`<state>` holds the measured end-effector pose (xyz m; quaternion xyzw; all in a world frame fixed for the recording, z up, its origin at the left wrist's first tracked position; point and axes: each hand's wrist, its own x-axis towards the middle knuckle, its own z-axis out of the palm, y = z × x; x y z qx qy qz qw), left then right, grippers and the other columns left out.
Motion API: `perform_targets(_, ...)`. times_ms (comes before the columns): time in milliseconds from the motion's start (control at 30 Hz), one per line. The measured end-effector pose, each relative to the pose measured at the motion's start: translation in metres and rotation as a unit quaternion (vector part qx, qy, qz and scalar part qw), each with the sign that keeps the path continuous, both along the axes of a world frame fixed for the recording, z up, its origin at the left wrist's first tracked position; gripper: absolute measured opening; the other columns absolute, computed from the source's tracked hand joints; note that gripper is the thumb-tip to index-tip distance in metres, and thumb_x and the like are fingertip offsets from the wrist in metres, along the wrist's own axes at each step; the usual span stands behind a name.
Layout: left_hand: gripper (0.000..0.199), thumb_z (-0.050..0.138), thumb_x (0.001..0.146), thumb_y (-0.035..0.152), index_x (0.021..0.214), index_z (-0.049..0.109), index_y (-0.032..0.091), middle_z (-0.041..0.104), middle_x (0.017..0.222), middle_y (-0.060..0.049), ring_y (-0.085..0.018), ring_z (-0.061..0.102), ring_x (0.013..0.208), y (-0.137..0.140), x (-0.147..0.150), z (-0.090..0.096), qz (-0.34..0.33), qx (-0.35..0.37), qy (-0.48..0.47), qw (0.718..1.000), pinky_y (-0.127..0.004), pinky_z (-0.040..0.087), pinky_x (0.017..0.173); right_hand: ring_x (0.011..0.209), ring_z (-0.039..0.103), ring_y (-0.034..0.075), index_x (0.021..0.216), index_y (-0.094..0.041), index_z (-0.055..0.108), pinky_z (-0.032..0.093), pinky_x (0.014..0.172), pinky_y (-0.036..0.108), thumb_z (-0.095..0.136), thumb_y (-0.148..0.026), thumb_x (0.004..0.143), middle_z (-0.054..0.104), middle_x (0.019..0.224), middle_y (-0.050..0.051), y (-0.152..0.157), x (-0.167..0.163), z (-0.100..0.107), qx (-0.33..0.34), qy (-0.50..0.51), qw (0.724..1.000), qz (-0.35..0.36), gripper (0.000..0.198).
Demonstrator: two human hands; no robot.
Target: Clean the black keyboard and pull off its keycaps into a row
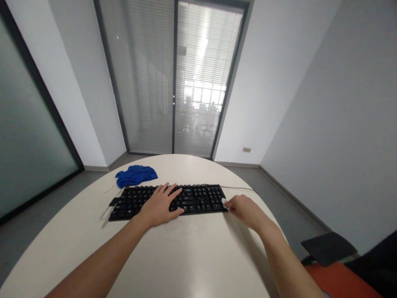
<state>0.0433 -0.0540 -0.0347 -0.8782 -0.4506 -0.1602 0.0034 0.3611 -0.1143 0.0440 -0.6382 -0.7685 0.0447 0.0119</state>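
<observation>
A black keyboard lies flat across the pale round table. My left hand rests on the middle of its keys, fingers spread. At the keyboard's right end, my right hand pinches a small white piece, perhaps tissue or cotton; its exact kind is unclear. This white piece is against the keyboard's right edge, beside the number keys. Part of the keyboard is hidden beneath my left hand.
A crumpled blue cloth lies behind the keyboard's left end. Thin pale sticks and a small black piece sit at its left edge. The cable runs off to the right. An orange-seated chair stands at lower right.
</observation>
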Motion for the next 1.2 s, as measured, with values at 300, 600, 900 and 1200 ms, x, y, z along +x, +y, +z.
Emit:
perform_targets(300, 0.075, 0.048, 0.088, 0.071, 0.15, 0.043, 0.029, 0.038, 0.158, -0.007, -0.038, 0.03, 0.145, 0.0, 0.0, 0.0, -0.004, 0.002, -0.007, 1.0, -0.056, 0.022, 0.12, 0.093, 0.071, 0.023, 0.094, -0.027, 0.08, 0.046, 0.077, 0.026, 0.059, -0.012, 0.08, 0.078, 0.098, 0.005, 0.002, 0.001, 0.002, 0.049, 0.028, 0.997, -0.056, 0.029)
perform_targets(600, 0.075, 0.048, 0.088, 0.071, 0.149, 0.043, 0.029, 0.038, 0.158, -0.006, -0.037, 0.029, 0.146, 0.001, 0.0, -0.002, -0.004, 0.005, -0.017, 1.0, -0.056, 0.022, 0.12, 0.096, 0.069, 0.023, 0.091, -0.027, 0.078, 0.044, 0.075, 0.026, 0.062, -0.01, 0.075, 0.077, 0.098, 0.003, 0.006, -0.005, -0.012, 0.013, 0.006, 0.998, -0.053, 0.028)
perform_targets(900, 0.075, 0.047, 0.088, 0.072, 0.15, 0.042, 0.03, 0.037, 0.158, -0.005, -0.037, 0.028, 0.146, 0.0, 0.0, 0.001, -0.005, -0.008, -0.019, 1.0, -0.056, 0.021, 0.12, 0.096, 0.068, 0.024, 0.093, -0.025, 0.075, 0.045, 0.077, 0.028, 0.062, -0.009, 0.071, 0.076, 0.1, 0.004, 0.007, -0.003, -0.012, 0.027, 0.03, 0.999, -0.027, 0.03)
perform_targets(1200, 0.076, 0.047, 0.088, 0.072, 0.15, 0.042, 0.029, 0.037, 0.158, -0.006, -0.038, 0.028, 0.146, 0.001, 0.0, -0.001, -0.003, -0.011, -0.018, 1.0, -0.056, 0.02, 0.12, 0.097, 0.067, 0.02, 0.101, -0.025, 0.074, 0.045, 0.08, 0.025, 0.058, -0.012, 0.076, 0.074, 0.106, 0.003, 0.008, -0.019, -0.019, 0.04, 0.088, 0.994, 0.058, 0.032)
